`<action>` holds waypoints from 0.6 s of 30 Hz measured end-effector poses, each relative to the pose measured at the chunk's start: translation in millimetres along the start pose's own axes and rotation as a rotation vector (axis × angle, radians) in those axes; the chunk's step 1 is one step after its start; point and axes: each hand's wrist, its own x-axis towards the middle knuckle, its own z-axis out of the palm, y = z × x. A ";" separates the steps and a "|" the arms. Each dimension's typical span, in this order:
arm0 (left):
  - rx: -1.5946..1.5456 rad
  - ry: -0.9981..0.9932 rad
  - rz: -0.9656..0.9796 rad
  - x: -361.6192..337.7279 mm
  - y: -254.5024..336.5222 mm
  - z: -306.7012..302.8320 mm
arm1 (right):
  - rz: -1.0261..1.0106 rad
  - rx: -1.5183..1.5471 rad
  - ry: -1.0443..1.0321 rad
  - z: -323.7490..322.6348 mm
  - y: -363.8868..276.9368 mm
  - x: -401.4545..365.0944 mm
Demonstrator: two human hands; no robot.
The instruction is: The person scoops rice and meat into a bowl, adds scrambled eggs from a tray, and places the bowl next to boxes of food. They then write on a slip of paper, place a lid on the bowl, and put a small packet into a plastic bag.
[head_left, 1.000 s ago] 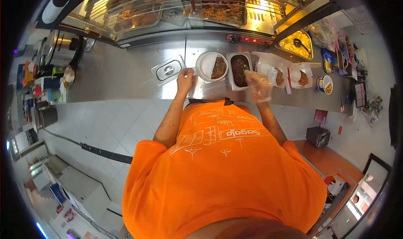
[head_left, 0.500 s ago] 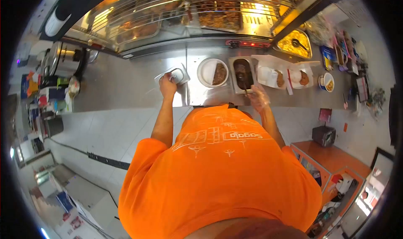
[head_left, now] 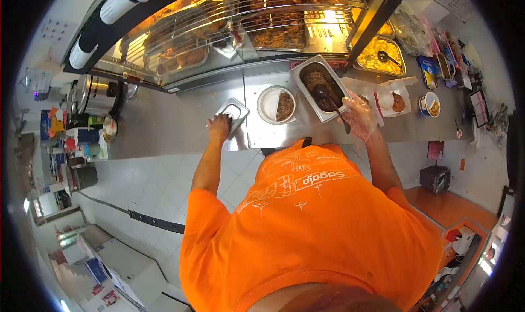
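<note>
My left hand (head_left: 220, 127) is at the near left edge of a metal lid (head_left: 236, 109) on the counter, its fingers curled at the lid's handle and its thumb out to the side. My right hand (head_left: 358, 117), in a clear plastic glove, grips the right rim of a deep metal container (head_left: 342, 87). The container is tilted and raised off the counter, with dark food inside. A dark ladle (head_left: 333, 101) rests in it, its handle beside my right hand. Between my hands sits a round white bowl (head_left: 267, 105) with brown food in its right half.
A white takeaway box (head_left: 407, 84) with food stands right of the container, then a round tub (head_left: 433, 104). A tray of yellow food (head_left: 402, 68) sits behind them. A heated glass display (head_left: 219, 60) runs along the back; a large pot (head_left: 90, 96) is far left.
The metal container has been lifted and tilted, and now partly covers the takeaway boxes. The lid and my left hand have shifted slightly toward my body. The camera view has turned a little.
</note>
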 end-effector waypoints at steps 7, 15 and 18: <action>-0.498 -0.050 -0.115 52.6 72.9 -253.6 | -0.007 0.088 -0.016 7.4 4.2 -3.5; -0.388 -0.086 0.021 162.1 258.1 -303.3 | -0.202 0.203 -0.054 2.9 20.2 28.8; -0.283 -0.056 0.025 194.3 277.3 -295.8 | -0.223 0.258 -0.038 3.3 2.0 45.9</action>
